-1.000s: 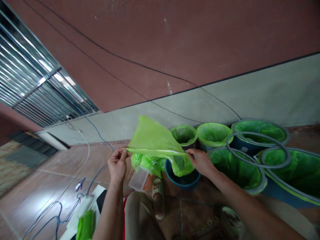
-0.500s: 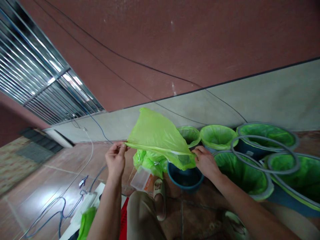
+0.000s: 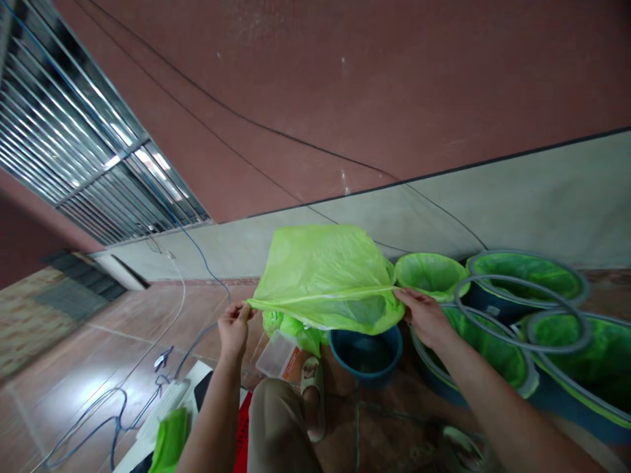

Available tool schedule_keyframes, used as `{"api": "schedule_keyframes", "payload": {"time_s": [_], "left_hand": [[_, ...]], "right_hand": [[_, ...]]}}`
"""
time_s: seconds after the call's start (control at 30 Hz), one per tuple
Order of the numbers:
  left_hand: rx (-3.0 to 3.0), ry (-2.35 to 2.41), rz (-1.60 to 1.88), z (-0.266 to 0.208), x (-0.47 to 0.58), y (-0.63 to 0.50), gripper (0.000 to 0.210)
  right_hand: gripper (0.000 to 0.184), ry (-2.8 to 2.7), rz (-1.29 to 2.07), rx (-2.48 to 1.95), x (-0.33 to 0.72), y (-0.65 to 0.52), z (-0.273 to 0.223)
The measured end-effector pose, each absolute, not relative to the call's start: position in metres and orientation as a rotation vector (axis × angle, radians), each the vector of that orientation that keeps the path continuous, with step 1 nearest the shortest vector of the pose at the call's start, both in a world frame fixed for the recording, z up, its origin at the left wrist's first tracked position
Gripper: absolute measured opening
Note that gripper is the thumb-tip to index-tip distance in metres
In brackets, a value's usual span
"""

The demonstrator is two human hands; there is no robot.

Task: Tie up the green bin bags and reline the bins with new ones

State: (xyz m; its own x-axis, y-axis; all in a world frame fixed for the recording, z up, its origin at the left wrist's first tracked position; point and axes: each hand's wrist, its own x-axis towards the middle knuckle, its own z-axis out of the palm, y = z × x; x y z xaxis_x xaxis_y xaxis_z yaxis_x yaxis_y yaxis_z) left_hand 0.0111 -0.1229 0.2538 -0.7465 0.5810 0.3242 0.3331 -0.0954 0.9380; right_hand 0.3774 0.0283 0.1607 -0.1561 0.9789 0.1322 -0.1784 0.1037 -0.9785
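Note:
I hold a thin lime-green plastic bag (image 3: 328,272) stretched between both hands, its mouth edge pulled taut and the body billowing upward. My left hand (image 3: 234,328) pinches the left end of the edge. My right hand (image 3: 424,316) pinches the right end. Directly below the bag sits an unlined dark blue bucket (image 3: 367,355) on the tiled floor. A bunch of folded green bags (image 3: 290,326) lies just behind the bucket's left side.
Several buckets lined with green bags stand at the right: one (image 3: 430,274) by the wall, larger ones (image 3: 525,272) (image 3: 586,355) beyond. Loose grey rings (image 3: 522,309) rest on them. A clear plastic box (image 3: 277,355), my sandalled foot (image 3: 312,391), blue cables (image 3: 118,414) and a green packet (image 3: 170,440) lie on the floor.
My hands moved further apart, stretching the bag wider; the bag puffed up and spread to the right, covering the small lined bucket by the wall.

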Motion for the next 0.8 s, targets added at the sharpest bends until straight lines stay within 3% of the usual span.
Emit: {"api": "schedule_keyframes", "payload": {"time_s": [0.13,0.3,0.53,0.8], "left_hand": [[0.859,1.919,1.976,0.242,0.01,-0.125,0.031],[0.724,1.926,1.958,0.234,0.004,-0.126,0.03],[0.672,1.986,1.929,0.224,0.001,-0.127,0.03],[0.665,1.948,1.913,0.227,0.016,-0.129,0.029]], "right_hand": [[0.025,-1.108,1.635,-0.875,0.382,0.024,0.168],[0.035,-1.116,1.871,-0.725,0.387,0.018,0.181],[0.054,-1.223,1.833,-0.525,0.388,0.002,0.195],[0.034,-1.241,1.558,-0.864,0.362,0.014,0.165]]}}
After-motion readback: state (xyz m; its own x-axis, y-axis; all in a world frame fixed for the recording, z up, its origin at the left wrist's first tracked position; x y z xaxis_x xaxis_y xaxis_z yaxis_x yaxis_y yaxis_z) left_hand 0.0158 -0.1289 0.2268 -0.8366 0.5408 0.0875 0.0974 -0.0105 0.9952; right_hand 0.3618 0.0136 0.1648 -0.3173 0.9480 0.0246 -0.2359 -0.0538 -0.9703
